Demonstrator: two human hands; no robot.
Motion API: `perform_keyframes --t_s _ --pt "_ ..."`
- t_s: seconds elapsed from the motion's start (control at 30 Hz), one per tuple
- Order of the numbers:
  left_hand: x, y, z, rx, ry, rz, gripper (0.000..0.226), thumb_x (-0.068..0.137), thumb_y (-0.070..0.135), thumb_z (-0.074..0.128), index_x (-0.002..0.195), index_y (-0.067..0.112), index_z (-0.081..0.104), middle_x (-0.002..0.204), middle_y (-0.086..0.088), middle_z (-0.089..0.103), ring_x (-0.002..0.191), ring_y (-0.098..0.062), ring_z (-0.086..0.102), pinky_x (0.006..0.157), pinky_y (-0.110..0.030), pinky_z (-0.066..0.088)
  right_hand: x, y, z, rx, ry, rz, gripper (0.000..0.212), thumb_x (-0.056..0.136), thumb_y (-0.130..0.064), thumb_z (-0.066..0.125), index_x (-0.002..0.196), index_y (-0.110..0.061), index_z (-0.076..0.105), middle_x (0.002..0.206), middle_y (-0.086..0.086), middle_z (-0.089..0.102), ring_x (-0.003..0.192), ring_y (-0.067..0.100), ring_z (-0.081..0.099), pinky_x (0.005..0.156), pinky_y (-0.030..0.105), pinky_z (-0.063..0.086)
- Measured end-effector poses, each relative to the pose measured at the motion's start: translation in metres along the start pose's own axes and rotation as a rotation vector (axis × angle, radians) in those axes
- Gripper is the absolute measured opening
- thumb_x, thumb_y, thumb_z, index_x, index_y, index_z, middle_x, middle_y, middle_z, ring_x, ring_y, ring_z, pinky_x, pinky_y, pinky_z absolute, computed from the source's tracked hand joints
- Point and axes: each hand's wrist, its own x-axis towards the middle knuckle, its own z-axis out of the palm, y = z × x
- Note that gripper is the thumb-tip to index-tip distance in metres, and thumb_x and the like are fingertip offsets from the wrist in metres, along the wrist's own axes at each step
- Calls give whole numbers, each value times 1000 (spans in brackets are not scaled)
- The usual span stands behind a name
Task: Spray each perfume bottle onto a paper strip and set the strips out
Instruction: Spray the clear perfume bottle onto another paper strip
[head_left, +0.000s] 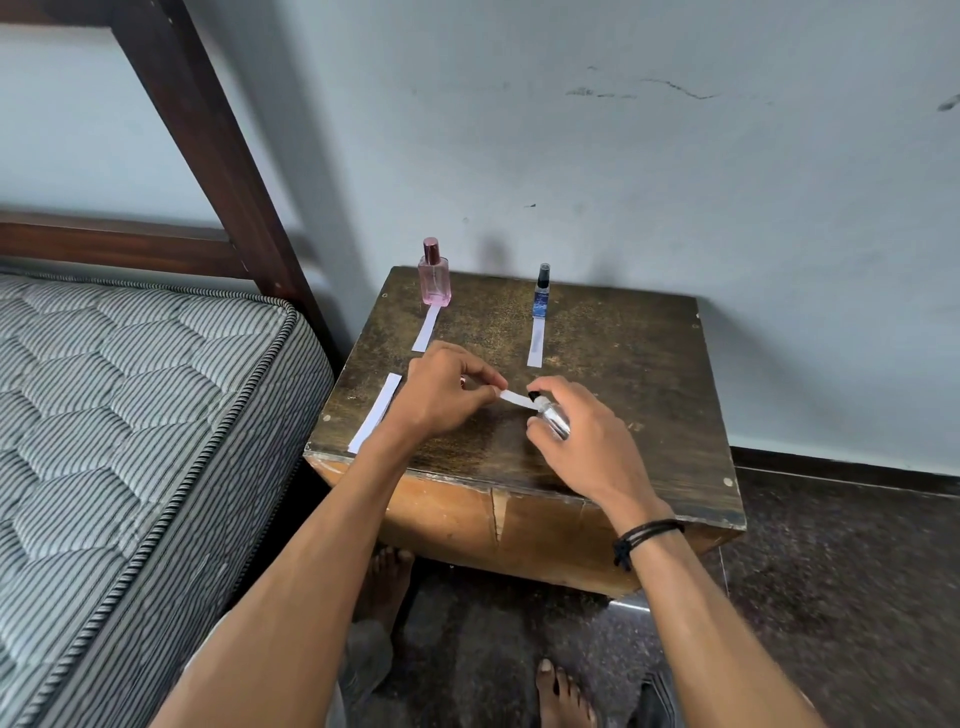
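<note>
My left hand (447, 389) pinches one end of a white paper strip (516, 399) above the wooden table (623, 374). My right hand (582, 436) grips a small silvery spray bottle (551, 420) with a black nozzle right at the strip's other end. A pink perfume bottle (434, 274) stands at the back left with a strip (426, 327) laid in front of it. A slim blue bottle (542, 292) stands to its right, also with a strip (536, 342) before it. One more strip (375, 411) lies near the table's left edge.
A striped mattress (130, 415) on a dark wooden bed frame (208, 130) lies close to the table's left side. A pale wall rises behind. My bare feet (563, 696) stand on the dark speckled floor below the table's front edge.
</note>
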Motion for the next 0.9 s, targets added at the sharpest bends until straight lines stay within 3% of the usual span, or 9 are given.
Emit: perform_keyframes --t_s 0.2,0.33,0.53,0.9 --pt "3 -4 -1 -62 -9 40 8 83 20 80 88 26 82 84 21 65 88 17 55 77 -14 42 2 -6 5 -114 22 -26 35 96 -37 60 131 -37 53 117 -4 63 90 27 67 69 42 58" --pt "3 -5 0 -70 -36 48 8 82 18 81 89 23 82 85 23 63 89 25 50 69 2 37 1 -7 5 -130 41 -29 35 96 -35 61 131 -36 56 116 -5 64 88 26 67 67 39 56" --pt "4 -5 1 -94 -49 40 9 83 18 81 88 26 82 83 21 65 86 19 56 67 1 39 2 -8 5 -167 34 -25 35 96 -36 60 131 -34 57 113 -6 63 86 26 67 61 34 47" --pt "4 -10 1 -96 -40 72 11 81 17 82 90 23 82 84 27 62 90 32 46 72 7 34 3 -10 7 -199 28 -11 35 95 -37 61 129 -34 58 112 -5 64 86 27 67 60 32 41"
